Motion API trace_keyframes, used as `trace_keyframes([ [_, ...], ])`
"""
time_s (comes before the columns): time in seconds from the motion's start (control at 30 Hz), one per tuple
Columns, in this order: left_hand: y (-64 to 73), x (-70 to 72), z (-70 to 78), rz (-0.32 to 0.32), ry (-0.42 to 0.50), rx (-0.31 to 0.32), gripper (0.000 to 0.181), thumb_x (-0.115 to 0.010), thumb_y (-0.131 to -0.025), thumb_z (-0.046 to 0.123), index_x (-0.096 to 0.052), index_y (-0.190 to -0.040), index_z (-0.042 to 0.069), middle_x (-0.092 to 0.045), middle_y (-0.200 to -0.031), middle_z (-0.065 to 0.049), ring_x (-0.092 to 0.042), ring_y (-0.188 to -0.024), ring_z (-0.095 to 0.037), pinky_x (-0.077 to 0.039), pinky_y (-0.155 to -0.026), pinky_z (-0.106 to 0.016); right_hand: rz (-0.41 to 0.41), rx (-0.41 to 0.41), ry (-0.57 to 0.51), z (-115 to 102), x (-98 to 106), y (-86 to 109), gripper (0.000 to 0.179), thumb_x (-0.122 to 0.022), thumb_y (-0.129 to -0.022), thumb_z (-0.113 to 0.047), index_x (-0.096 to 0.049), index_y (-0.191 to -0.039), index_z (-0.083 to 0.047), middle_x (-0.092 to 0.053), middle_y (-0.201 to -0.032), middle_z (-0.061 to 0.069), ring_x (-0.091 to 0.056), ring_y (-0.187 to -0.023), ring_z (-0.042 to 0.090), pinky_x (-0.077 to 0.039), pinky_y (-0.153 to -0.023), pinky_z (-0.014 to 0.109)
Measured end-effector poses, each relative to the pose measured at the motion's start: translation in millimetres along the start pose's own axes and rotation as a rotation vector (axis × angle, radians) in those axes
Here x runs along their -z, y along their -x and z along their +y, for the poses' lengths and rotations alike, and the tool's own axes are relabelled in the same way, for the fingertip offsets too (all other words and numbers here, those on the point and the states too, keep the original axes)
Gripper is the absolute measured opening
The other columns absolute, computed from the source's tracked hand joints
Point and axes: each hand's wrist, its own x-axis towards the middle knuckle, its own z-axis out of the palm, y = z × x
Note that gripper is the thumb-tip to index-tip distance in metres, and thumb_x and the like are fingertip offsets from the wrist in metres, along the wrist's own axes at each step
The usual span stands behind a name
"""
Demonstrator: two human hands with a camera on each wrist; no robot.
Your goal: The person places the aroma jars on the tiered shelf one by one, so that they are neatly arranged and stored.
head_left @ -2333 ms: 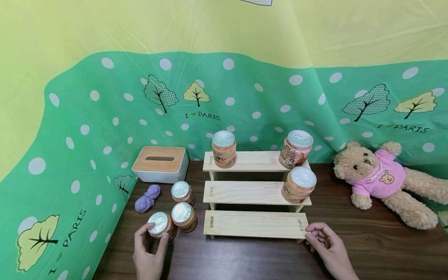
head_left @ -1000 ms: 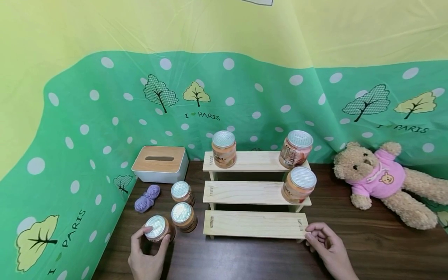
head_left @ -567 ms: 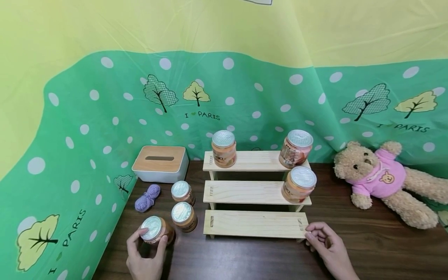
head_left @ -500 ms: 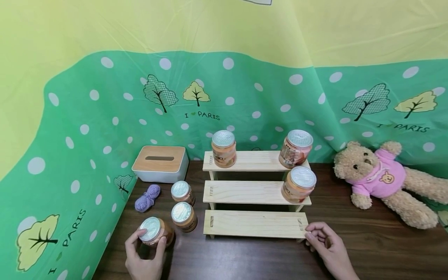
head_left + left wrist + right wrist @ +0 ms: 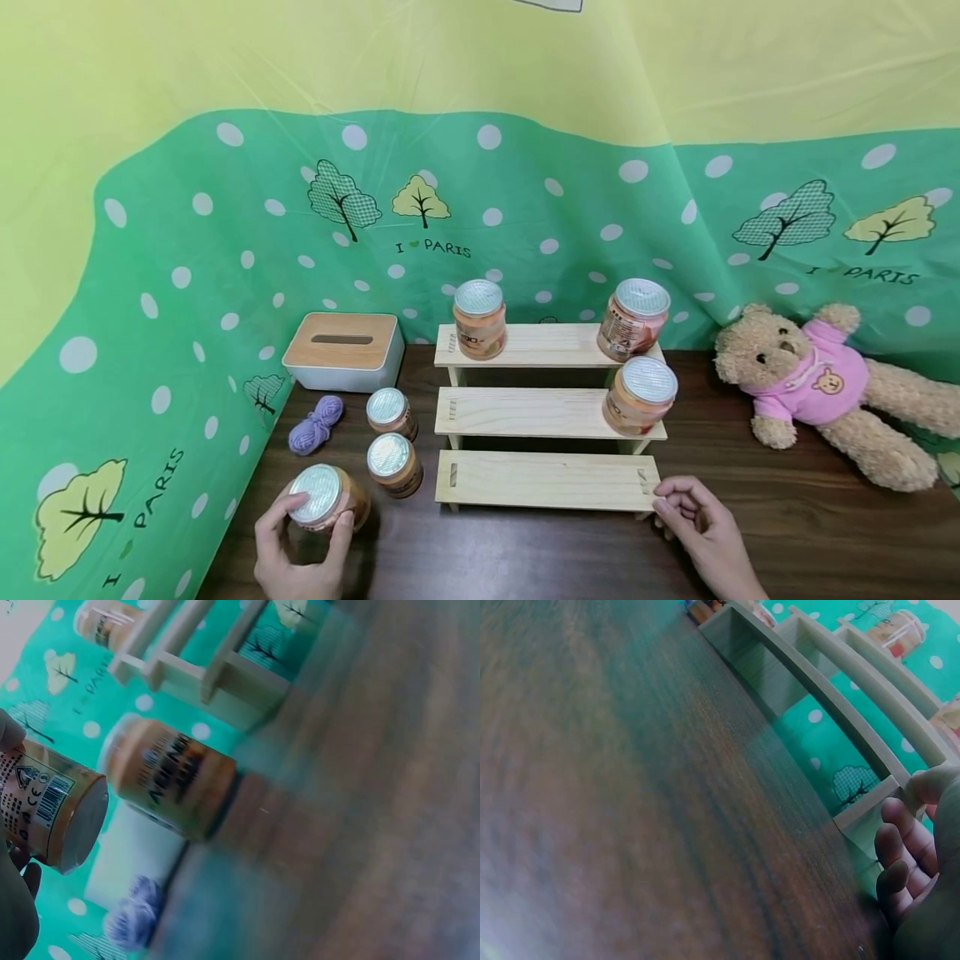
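My left hand (image 5: 300, 554) grips a jar (image 5: 322, 497) with a silvery lid and orange-brown contents between thumb and fingers. In the left wrist view the base of this held jar (image 5: 84, 825) shows, raised off the table. Two similar jars, a rear one (image 5: 390, 412) and a front one (image 5: 395, 465), stand to its right. A three-step wooden display rack (image 5: 547, 481) occupies the middle. My right hand (image 5: 701, 529) pinches the right end of its lowest step, the other fingers curled below, as the right wrist view (image 5: 907, 847) shows.
On the rack's top step stand a left jar (image 5: 480, 321) and a right jar (image 5: 634, 321); another jar (image 5: 641, 397) is on the middle step's right end. A tissue box (image 5: 345, 354) and purple yarn (image 5: 316, 425) lie left. A teddy bear (image 5: 817, 383) lies right, before a green cloth backdrop.
My left hand has lifted the jar and carried it left and toward me, away from the two other jars. The right hand stays at the rack's lowest step.
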Motion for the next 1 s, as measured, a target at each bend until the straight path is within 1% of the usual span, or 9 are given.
trace_keyframes([
  [0.03, -2.1, 0.1, 2.0, -0.005, 0.024, -0.013, 0.057, -0.079, -0.065, -0.029, -0.058, -0.118, -0.026, -0.073, -0.132, -0.001, -0.069, -0.116, -0.013, -0.053, -0.099, -0.017, 0.0, -0.002, 0.004, 0, 0, 0.0, 0.012, -0.061, -0.105, 0.016, -0.063, -0.114, 0.008, -0.069, -0.079, 0.005, -0.063, -0.064, 0.017, -0.054, -0.056, 0.03],
  [0.23, -12.5, 1.3, 9.3, -0.064, 0.062, -0.08, 0.059, -0.082, -0.064, -0.026, -0.058, -0.117, -0.026, -0.073, -0.133, -0.004, -0.069, -0.118, -0.014, -0.053, -0.101, -0.019, -0.008, -0.01, 0.018, -1, 0, 0.0, 0.011, -0.061, -0.106, 0.015, -0.063, -0.114, 0.008, -0.069, -0.078, 0.006, -0.065, -0.065, 0.017, -0.055, -0.057, 0.03],
  [0.33, -16.4, 0.6, 12.3, -0.099, 0.098, -0.101, 0.059, -0.082, -0.063, -0.025, -0.058, -0.116, -0.026, -0.073, -0.133, -0.006, -0.069, -0.119, -0.016, -0.053, -0.102, -0.02, -0.011, -0.007, 0.014, -1, 0, -0.3, 0.011, -0.061, -0.106, 0.015, -0.062, -0.114, 0.008, -0.07, -0.078, 0.007, -0.065, -0.066, 0.016, -0.055, -0.057, 0.03],
  [0.4, -18.8, -0.8, 15.3, -0.12, 0.121, -0.108, 0.059, -0.082, -0.062, -0.026, -0.059, -0.115, -0.026, -0.072, -0.132, -0.007, -0.069, -0.119, -0.017, -0.053, -0.103, -0.021, -0.012, -0.006, 0.012, -1, 0, -0.5, 0.011, -0.061, -0.106, 0.015, -0.062, -0.114, 0.008, -0.07, -0.078, 0.007, -0.065, -0.066, 0.016, -0.055, -0.057, 0.03],
  [0.5, -22.3, -3.7, 20.7, -0.15, 0.126, -0.11, 0.059, -0.083, -0.061, -0.025, -0.059, -0.115, -0.025, -0.072, -0.132, -0.007, -0.068, -0.12, -0.017, -0.053, -0.104, -0.021, -0.014, -0.005, 0.014, 0, 0, -0.3, 0.012, -0.061, -0.106, 0.015, -0.062, -0.115, 0.008, -0.07, -0.078, 0.007, -0.065, -0.066, 0.016, -0.055, -0.057, 0.03],
  [0.7, -26.3, -11.9, 29.3, -0.189, 0.153, -0.114, 0.06, -0.085, -0.06, -0.024, -0.061, -0.115, -0.024, -0.072, -0.133, -0.01, -0.068, -0.122, -0.019, -0.052, -0.107, -0.023, -0.011, -0.002, 0.002, 1, 1, -0.2, 0.012, -0.06, -0.105, 0.016, -0.062, -0.114, 0.008, -0.07, -0.078, 0.007, -0.065, -0.066, 0.016, -0.055, -0.056, 0.03],
  [0.8, -27.5, -16.7, 32.7, -0.216, 0.147, -0.114, 0.06, -0.086, -0.06, -0.022, -0.062, -0.116, -0.021, -0.073, -0.134, -0.01, -0.068, -0.124, -0.019, -0.051, -0.11, -0.024, -0.007, -0.002, -0.003, 1, 1, -0.3, 0.012, -0.06, -0.105, 0.016, -0.063, -0.114, 0.008, -0.069, -0.078, 0.007, -0.065, -0.066, 0.016, -0.054, -0.056, 0.03],
  [1.0, -29.9, -28.6, 38.5, -0.295, 0.166, -0.144, 0.062, -0.09, -0.06, -0.017, -0.063, -0.116, -0.018, -0.072, -0.133, -0.019, -0.068, -0.127, -0.019, -0.049, -0.113, -0.026, -0.008, -0.006, 0.013, 0, 1, 0.2, 0.012, -0.061, -0.106, 0.015, -0.063, -0.114, 0.008, -0.07, -0.078, 0.007, -0.065, -0.066, 0.016, -0.055, -0.056, 0.03],
])
